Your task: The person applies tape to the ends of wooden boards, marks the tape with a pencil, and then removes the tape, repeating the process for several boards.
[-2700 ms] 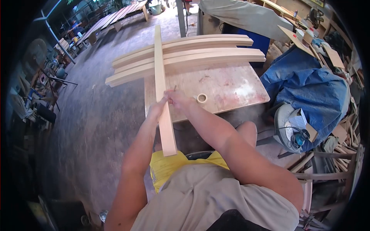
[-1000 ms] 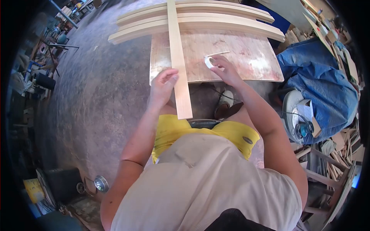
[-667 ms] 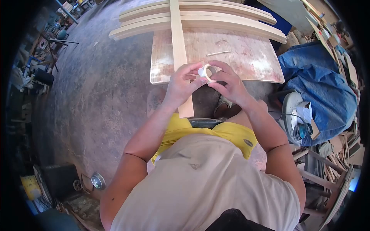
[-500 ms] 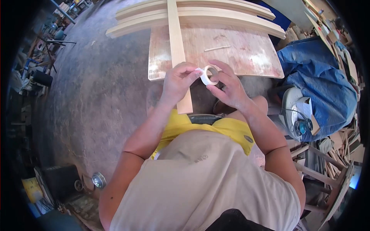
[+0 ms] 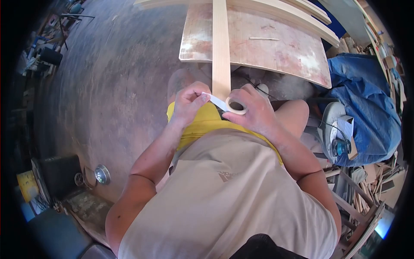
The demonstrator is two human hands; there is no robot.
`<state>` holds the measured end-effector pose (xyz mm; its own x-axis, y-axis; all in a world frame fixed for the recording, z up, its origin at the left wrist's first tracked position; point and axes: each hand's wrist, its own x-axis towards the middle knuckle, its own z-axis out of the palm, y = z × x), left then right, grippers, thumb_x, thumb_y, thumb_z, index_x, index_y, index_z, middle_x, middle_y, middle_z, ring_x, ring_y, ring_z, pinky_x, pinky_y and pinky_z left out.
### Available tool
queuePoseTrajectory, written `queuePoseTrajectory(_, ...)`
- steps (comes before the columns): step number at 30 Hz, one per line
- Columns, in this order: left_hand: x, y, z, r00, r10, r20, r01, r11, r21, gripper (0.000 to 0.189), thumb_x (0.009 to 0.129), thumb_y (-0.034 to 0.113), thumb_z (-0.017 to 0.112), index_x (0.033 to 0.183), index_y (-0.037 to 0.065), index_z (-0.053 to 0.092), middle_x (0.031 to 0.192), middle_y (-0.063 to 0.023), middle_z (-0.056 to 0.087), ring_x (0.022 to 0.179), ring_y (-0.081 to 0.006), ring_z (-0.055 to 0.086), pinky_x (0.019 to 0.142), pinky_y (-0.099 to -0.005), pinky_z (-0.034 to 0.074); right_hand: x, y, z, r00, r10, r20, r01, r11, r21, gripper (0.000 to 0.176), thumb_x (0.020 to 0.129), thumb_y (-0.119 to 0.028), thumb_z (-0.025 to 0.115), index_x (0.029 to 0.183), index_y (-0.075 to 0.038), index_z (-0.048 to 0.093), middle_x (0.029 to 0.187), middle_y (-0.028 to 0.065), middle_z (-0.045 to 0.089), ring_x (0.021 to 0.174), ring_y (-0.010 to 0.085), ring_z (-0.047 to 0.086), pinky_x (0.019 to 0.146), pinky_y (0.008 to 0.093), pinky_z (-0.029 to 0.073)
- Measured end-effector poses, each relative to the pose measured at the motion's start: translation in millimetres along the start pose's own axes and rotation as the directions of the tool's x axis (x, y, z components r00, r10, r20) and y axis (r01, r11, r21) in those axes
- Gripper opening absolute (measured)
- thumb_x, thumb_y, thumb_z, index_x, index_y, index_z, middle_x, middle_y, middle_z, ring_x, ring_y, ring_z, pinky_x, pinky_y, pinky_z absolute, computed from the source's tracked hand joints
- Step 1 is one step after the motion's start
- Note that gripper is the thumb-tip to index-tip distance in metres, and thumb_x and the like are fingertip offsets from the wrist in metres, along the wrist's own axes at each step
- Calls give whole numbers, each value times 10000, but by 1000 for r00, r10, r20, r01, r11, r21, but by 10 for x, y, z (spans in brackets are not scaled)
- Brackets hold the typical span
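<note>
My right hand (image 5: 254, 108) grips a roll of masking tape (image 5: 230, 110), with its round opening facing up. A short pale strip of tape (image 5: 217, 102) runs from the roll to my left hand (image 5: 189, 102), whose thumb and fingers pinch its free end. Both hands are in front of my lap, close to the near end of a long light wooden board (image 5: 221, 52). That board lies across the worktable (image 5: 297, 58) and juts out over its near edge toward me.
More long wooden pieces (image 5: 293, 14) lie across the far side of the table, and a thin stick (image 5: 264, 39) rests on it. At right, a blue tarp (image 5: 362, 99) hangs beside a chair holding a small power tool (image 5: 340, 146). A round metal lamp (image 5: 102, 174) is at lower left.
Both hands have come down closer to my body. The left hand has drawn a strip of tape out from the roll. My view has tilted downward, so the table appears higher.
</note>
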<state>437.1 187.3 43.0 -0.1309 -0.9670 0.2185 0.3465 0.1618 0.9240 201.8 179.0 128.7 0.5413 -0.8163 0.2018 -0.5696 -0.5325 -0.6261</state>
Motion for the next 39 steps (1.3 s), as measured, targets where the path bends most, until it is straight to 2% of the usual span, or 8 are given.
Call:
queuePoseTrajectory(2, -93, -46, -80, 1000, 4, 2, -4, 1000, 12, 32, 889, 2, 666, 915, -7, 649, 957, -59, 613, 873, -131, 576, 751, -272, 466, -29, -108, -14, 998, 9, 64, -10, 1000, 10, 443, 737, -335, 830, 1054, -125, 604, 920, 87, 536, 796, 289, 633, 676, 425, 535)
queuePoseTrajectory(6, -156, -102, -241, 988, -24, 150, 24, 1000, 3, 50, 855, -28, 692, 889, -13, 658, 938, -69, 628, 873, -146, 592, 773, -283, 477, -100, -124, 74, 982, -15, 187, 18, 1000, -12, 447, 744, -322, 822, 1095, -136, 617, 951, 94, 547, 819, 299, 643, 674, 430, 542)
queuePoseTrajectory(10, -54, -190, -395, 952, -17, 306, -12, 996, 93, 67, 868, -2, 715, 919, -15, 673, 940, -69, 637, 896, -149, 610, 793, -292, 489, -138, -86, 205, 986, -25, 164, 30, 999, -25, 448, 747, -323, 818, 1106, -132, 630, 949, 92, 573, 821, 302, 656, 683, 428, 549)
queuePoseTrajectory(13, 14, -260, -459, 949, -104, 296, 75, 991, 108, 66, 889, 14, 708, 936, -20, 676, 947, -68, 639, 902, -147, 618, 795, -290, 499, -137, -139, 253, 990, 46, 137, -42, 999, -32, 457, 749, -347, 816, 1097, -119, 628, 936, 90, 599, 824, 312, 669, 691, 432, 552)
queuePoseTrajectory(15, 37, -299, -472, 955, -77, 285, 57, 995, 77, 61, 896, 14, 701, 941, -20, 678, 954, -69, 643, 903, -143, 620, 796, -283, 502, -132, -181, 257, 982, 62, 179, -25, 979, -204, 458, 751, -372, 813, 1075, -111, 622, 935, 87, 617, 823, 323, 675, 692, 436, 550)
queuePoseTrajectory(23, 137, -342, -465, 977, -46, 209, 30, 996, 82, 65, 879, 19, 714, 936, -9, 706, 1015, -68, 668, 919, -132, 633, 806, -265, 512, -127, -203, 355, 987, 43, 158, 9, 949, -314, 486, 737, -390, 821, 1082, -119, 611, 951, 79, 613, 842, 307, 676, 697, 438, 547)
queuePoseTrajectory(32, 263, -341, -481, 954, 40, 297, -101, 976, 195, 119, 853, 96, 765, 935, 14, 741, 995, -58, 680, 902, -144, 638, 810, -283, 502, -105, -193, 395, 986, -25, 165, 94, 900, -425, 473, 696, -349, 845, 1040, -120, 616, 948, 67, 605, 884, 288, 648, 719, 428, 536)
queuePoseTrajectory(39, 353, -356, -505, 938, 32, 345, -108, 974, 202, 148, 839, 123, 783, 931, 12, 746, 976, -61, 670, 890, -148, 636, 806, -280, 498, -89, -205, 401, 985, -28, 172, 103, 889, -446, 484, 671, -327, 860, 1050, -110, 651, 927, 60, 608, 881, 269, 630, 731, 421, 527)
